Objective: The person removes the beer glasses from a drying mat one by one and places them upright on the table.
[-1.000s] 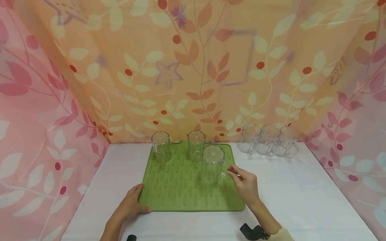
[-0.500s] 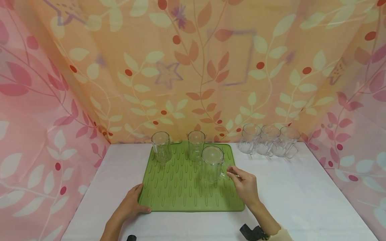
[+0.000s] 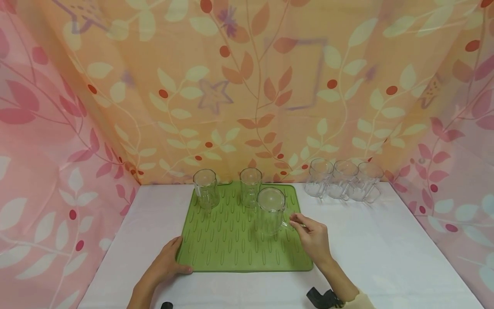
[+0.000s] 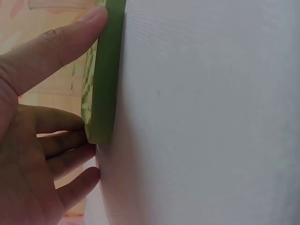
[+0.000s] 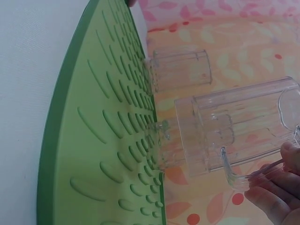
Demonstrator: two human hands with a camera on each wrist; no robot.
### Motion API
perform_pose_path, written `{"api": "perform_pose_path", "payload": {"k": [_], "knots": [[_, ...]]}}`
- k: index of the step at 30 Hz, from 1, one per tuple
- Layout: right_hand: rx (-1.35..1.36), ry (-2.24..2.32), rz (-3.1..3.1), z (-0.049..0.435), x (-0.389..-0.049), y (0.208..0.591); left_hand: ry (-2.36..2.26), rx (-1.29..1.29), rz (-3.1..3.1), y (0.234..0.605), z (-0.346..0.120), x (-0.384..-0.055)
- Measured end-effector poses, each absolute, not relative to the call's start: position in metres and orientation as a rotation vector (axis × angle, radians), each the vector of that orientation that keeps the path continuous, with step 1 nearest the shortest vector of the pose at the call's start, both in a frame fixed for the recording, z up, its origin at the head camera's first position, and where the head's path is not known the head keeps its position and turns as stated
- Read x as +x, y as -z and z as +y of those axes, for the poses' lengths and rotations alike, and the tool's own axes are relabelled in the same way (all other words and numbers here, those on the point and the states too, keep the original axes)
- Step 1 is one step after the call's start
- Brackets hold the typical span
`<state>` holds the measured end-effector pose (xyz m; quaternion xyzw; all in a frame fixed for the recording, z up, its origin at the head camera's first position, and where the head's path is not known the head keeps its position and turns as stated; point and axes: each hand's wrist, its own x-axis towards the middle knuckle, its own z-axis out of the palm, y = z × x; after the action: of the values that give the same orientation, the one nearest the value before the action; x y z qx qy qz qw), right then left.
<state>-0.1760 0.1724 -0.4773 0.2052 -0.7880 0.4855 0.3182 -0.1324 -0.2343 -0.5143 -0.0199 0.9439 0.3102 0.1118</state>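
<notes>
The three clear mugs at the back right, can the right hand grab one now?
Probably not yet: the right hand holds another mug by its handle, so its fingers are busy. Nothing seems to stand between that hand and the three mugs, though.

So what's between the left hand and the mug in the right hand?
Only bare mat lies between the left hand and that mug; the head view shows it.

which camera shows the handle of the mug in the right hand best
The right wrist view: the handle of the clear mug looks large there, with the right hand gripping it. The head view shows it small and faint, partly hidden by the hand. In the left wrist view I can't make it out.
</notes>
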Motion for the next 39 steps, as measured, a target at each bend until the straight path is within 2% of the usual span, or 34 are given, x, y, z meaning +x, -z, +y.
{"api": "perform_pose_path", "payload": {"k": [39], "knots": [[0.729,-0.995,-2.066,0.1749,-0.1767,0.4672,-0.830,-0.021,2.841,0.5056,-0.2313,-0.1237]]}}
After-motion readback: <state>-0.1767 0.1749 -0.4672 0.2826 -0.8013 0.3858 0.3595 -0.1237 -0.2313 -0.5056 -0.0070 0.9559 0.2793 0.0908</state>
